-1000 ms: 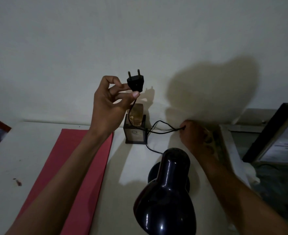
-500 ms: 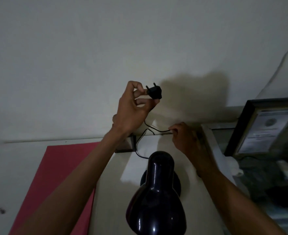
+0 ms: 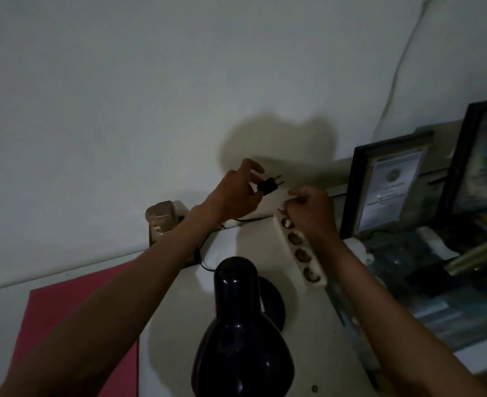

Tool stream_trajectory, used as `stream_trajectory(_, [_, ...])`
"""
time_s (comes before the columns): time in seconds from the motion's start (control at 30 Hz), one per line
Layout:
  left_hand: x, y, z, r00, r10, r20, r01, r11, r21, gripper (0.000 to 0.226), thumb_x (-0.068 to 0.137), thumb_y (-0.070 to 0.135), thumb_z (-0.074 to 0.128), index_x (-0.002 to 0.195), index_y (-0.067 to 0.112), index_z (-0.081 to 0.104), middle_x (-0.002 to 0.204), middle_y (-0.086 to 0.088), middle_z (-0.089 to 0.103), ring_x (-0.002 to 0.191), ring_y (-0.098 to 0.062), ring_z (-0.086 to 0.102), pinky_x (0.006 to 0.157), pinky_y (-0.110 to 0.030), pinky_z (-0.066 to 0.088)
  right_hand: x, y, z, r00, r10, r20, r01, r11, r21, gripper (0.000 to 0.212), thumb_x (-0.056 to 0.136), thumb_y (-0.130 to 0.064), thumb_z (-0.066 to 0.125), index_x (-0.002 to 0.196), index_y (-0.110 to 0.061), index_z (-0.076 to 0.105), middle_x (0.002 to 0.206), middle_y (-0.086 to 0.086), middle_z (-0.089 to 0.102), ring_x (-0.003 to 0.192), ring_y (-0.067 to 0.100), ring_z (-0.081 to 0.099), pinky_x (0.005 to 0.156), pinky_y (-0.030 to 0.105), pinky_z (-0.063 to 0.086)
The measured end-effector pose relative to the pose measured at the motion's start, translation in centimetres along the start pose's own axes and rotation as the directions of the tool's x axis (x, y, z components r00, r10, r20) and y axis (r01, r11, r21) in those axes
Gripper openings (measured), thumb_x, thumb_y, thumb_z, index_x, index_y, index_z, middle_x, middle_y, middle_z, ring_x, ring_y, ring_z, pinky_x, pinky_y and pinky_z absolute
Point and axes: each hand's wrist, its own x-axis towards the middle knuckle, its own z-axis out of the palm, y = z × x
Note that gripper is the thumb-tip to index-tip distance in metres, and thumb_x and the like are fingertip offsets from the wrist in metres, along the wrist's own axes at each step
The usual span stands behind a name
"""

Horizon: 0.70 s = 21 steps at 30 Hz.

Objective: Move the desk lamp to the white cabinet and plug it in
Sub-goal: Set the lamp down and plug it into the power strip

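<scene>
The black desk lamp (image 3: 240, 336) stands on the white cabinet top (image 3: 316, 348), its shade toward me. Its thin black cord (image 3: 205, 265) runs back to the wall. My left hand (image 3: 238, 193) pinches the black two-pin plug (image 3: 268, 184), pins pointing right. My right hand (image 3: 312, 210) grips the far end of a white power strip (image 3: 299, 255) with several round sockets, tilted up off the cabinet. The plug is a little above and left of the strip's top end, apart from it.
A red sheet (image 3: 73, 319) lies on the left of the cabinet top. A small dark box with a golden object (image 3: 162, 219) stands by the wall. Framed pictures (image 3: 388, 184) and clutter fill the right side beyond the cabinet edge.
My right hand has let go of the cord and picked up the power strip. My left hand has turned the plug so its pins point right, toward the strip.
</scene>
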Motion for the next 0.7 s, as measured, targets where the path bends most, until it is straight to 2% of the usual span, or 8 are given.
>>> stream_trajectory(0.07, [1.0,-0.1,0.8,0.998,-0.027,0.048,0.024,0.998,0.058,0.033,0.086,0.021,0.070,0.117,0.016,0.059,0.108,0.001,0.075,0.081,-0.016,0.070,0.063,-0.007,0.042,-1.2,-0.3,-1.6,0.972,-0.231,-0.045,0.226,0.970,-0.086,0.018,0.081,-0.008,0.069,0.098,-0.015,0.068,0.079,-0.004,0.069,0.066,-0.006,0.064,0.055,0.006,0.044])
stream_trajectory(0.13, [1.8,0.3,1.3,0.988,-0.030,0.152,0.013,0.994,0.112,0.029,0.086,0.036,0.070,0.111,0.022,0.065,0.104,0.005,0.076,0.081,-0.008,0.068,0.059,0.000,0.039,-1.6,-0.3,-2.7,0.895,-0.432,0.109,0.444,0.847,-0.292,0.023,0.085,-0.017,0.065,0.108,-0.020,0.067,0.097,0.001,0.069,0.081,0.010,0.065,0.063,0.017,0.043])
stream_trajectory(0.2, [2.6,1.0,1.6,0.952,-0.039,0.302,-0.005,0.990,0.143,0.031,0.084,0.049,0.071,0.107,0.029,0.062,0.103,0.009,0.075,0.081,-0.002,0.064,0.060,-0.002,0.036,-1.1,-0.2,-3.3,0.837,-0.466,0.285,0.546,0.698,-0.463,0.026,0.088,-0.028,0.063,0.113,-0.023,0.070,0.104,0.000,0.062,0.084,0.016,0.061,0.066,0.023,0.040])
stream_trajectory(0.3, [3.5,2.3,1.8,0.896,-0.042,0.443,-0.021,0.990,0.137,0.051,0.079,0.045,0.076,0.116,0.024,0.048,0.106,0.005,0.073,0.081,-0.001,0.060,0.069,-0.014,0.041,-0.3,-0.6,-3.8,0.819,-0.468,0.331,0.573,0.639,-0.514,0.023,0.084,-0.026,0.072,0.104,-0.016,0.076,0.099,0.004,0.065,0.086,0.026,0.067,0.063,0.028,0.046])
stream_trajectory(0.43, [4.0,3.8,1.5,0.886,-0.011,0.464,-0.033,0.996,0.087,0.074,0.074,0.034,0.084,0.127,0.015,0.037,0.102,-0.002,0.074,0.085,-0.013,0.068,0.077,-0.027,0.054,0.3,-0.5,-4.1,0.821,-0.414,0.393,0.563,0.702,-0.437,0.010,0.079,-0.027,0.076,0.080,-0.017,0.076,0.081,0.002,0.072,0.071,0.019,0.069,0.059,0.031,0.051])
stream_trajectory(0.53, [3.7,3.7,1.0,0.916,0.049,0.399,-0.084,0.994,0.071,0.066,0.076,0.029,0.085,0.124,0.018,0.041,0.102,-0.003,0.075,0.083,-0.014,0.069,0.074,-0.026,0.053,0.1,0.6,-3.4,0.837,-0.381,0.392,0.533,0.731,-0.427,0.015,0.084,-0.025,0.067,0.074,-0.015,0.072,0.072,0.002,0.073,0.063,0.018,0.069,0.058,0.039,0.055])
stream_trajectory(0.6, [3.2,2.9,0.3,0.941,0.090,0.327,-0.129,0.986,0.102,0.056,0.080,0.030,0.082,0.125,0.018,0.050,0.103,-0.004,0.076,0.089,-0.016,0.070,0.081,-0.030,0.054,0.0,1.6,-3.2,0.871,-0.337,0.358,0.475,0.767,-0.432,0.010,0.083,-0.025,0.069,0.087,-0.016,0.070,0.078,0.003,0.074,0.069,0.019,0.070,0.059,0.034,0.056])
stream_trajectory(0.7, [2.3,1.1,-0.5,0.966,0.080,0.247,-0.132,0.971,0.201,0.033,0.092,0.027,0.069,0.122,0.014,0.066,0.115,-0.008,0.074,0.105,-0.024,0.068,0.094,-0.036,0.052,0.0,2.6,-3.1,0.906,-0.249,0.343,0.389,0.811,-0.437,0.020,0.077,-0.026,0.077,0.095,-0.020,0.070,0.084,-0.001,0.071,0.073,0.013,0.062,0.060,0.023,0.048])
